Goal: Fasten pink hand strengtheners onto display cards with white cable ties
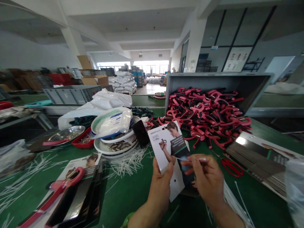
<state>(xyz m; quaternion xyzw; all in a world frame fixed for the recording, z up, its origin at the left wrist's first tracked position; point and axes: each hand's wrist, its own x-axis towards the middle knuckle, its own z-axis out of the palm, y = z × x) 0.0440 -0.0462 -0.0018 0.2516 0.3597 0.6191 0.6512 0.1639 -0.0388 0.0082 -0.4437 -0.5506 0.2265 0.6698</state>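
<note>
Held upright in front of me is a printed backing card [163, 136], white and dark, with a small hole near its lower part. My left hand [161, 180] grips its left edge between thumb and fingers. At the card's right side, my right hand [209, 177] pinches a thin white cable tie [201, 159], which runs across the card's front towards my left thumb. Whether the tie passes through the card is hidden. To the left, several similar cards [82, 193] lie overlapped, with a pink and black hand grip [60, 190] on top.
Pink and black hand grips [204, 114] spill from a tipped grey crate [220, 77]. On the right lie red-handled scissors [232, 167] and stacked cards [263, 158]. Loose cable ties [128, 163], stacked white basins [116, 152], a black phone [140, 133] and a red tray [84, 141] lie left.
</note>
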